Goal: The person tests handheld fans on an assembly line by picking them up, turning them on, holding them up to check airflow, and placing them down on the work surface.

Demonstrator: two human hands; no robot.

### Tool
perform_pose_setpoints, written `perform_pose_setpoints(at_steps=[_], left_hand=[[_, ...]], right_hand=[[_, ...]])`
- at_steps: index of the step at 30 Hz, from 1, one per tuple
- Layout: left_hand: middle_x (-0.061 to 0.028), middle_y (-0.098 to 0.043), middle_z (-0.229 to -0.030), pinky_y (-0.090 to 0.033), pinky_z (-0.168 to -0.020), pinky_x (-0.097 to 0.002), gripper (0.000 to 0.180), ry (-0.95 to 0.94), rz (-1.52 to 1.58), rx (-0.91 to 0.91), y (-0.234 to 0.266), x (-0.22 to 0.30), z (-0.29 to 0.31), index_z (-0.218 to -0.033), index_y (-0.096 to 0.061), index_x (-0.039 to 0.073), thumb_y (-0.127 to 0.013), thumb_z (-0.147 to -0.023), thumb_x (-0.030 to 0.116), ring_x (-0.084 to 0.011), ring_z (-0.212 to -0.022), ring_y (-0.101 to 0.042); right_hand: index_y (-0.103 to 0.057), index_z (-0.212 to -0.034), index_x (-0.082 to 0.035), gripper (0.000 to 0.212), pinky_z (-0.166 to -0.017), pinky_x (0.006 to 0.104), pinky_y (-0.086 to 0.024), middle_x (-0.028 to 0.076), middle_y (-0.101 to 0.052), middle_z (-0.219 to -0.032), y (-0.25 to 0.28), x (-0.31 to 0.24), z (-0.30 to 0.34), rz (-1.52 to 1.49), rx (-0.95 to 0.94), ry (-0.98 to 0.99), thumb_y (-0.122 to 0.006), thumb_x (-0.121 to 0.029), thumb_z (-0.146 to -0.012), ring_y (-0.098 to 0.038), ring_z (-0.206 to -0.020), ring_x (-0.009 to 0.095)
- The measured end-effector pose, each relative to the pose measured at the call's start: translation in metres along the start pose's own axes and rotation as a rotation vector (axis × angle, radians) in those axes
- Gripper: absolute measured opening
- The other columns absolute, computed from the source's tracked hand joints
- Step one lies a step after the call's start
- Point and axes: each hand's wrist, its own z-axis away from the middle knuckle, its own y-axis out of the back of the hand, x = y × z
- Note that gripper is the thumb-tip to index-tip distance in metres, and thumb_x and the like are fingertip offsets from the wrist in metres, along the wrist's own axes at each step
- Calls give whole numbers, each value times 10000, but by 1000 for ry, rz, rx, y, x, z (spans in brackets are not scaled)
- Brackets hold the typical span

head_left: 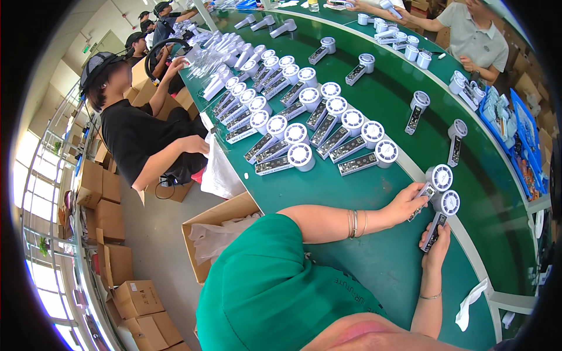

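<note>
My left hand (408, 203) is closed around the handle of a grey handheld fan (439, 177), its round slotted head pointing away from me. In my right hand (435, 244) is a second handheld fan (448, 203), gripped low on its handle. The uncovered handle of the second fan shows a dark circuit board. The two fan heads are close together, beside the table's pale rail; whether they touch I cannot tell. To the left, rows of similar fans (300, 156) lie on the green table (363, 257), many with their handles uncovered.
Beyond the pale rail (474, 257), a dark green belt (497, 216) carries several spaced fans (456, 142). A white cloth (470, 305) lies at the near right. Left of me stand an open carton (190, 245) and a co-worker in black (140, 134). Blue trays (527, 134) sit far right.
</note>
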Motion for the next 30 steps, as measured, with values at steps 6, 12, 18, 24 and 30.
perform_pose_setpoints(at_steps=[6,12,18,24,30], left_hand=[[-23,-570,-894,-416,-592,-212,318,-18,4,-11,0,0,-2,-1208,-443,46,-509,-926,176,-68,-762,-508],[-25,-569,-893,-417,-561,-212,319,-8,17,1,1,2,-1,-1208,-442,47,-509,-928,183,-69,-748,-511],[-30,-567,-895,-416,-551,-212,331,6,19,-9,0,3,0,-1216,-438,46,-509,-928,194,-73,-738,-512],[-33,-569,-895,-417,-553,-214,344,18,6,-4,0,4,0,-1223,-434,42,-510,-928,202,-77,-733,-514],[-28,-558,-871,-420,-593,-216,328,9,13,10,-1,9,2,-1211,-442,40,-506,-924,186,-74,-740,-509]], right_hand=[[-403,-1162,-26,286,-408,233,-417,67,-513,-796,0,-2,0,-16,0,1,-365,-192,-932,-496,-535,111],[-404,-1150,-28,276,-405,231,-416,68,-515,-797,-1,-1,-1,-15,-22,-4,-371,-193,-931,-497,-531,111],[-410,-1131,-31,259,-404,230,-416,67,-515,-799,1,0,-1,-12,-26,7,-375,-192,-931,-499,-532,109],[-411,-1115,-31,248,-404,232,-413,68,-515,-799,1,0,-1,-7,-26,8,-373,-192,-930,-499,-534,109],[-414,-1084,-39,221,-405,231,-412,67,-515,-795,-1,-2,0,-8,-32,11,-363,-185,-926,-497,-532,108]])
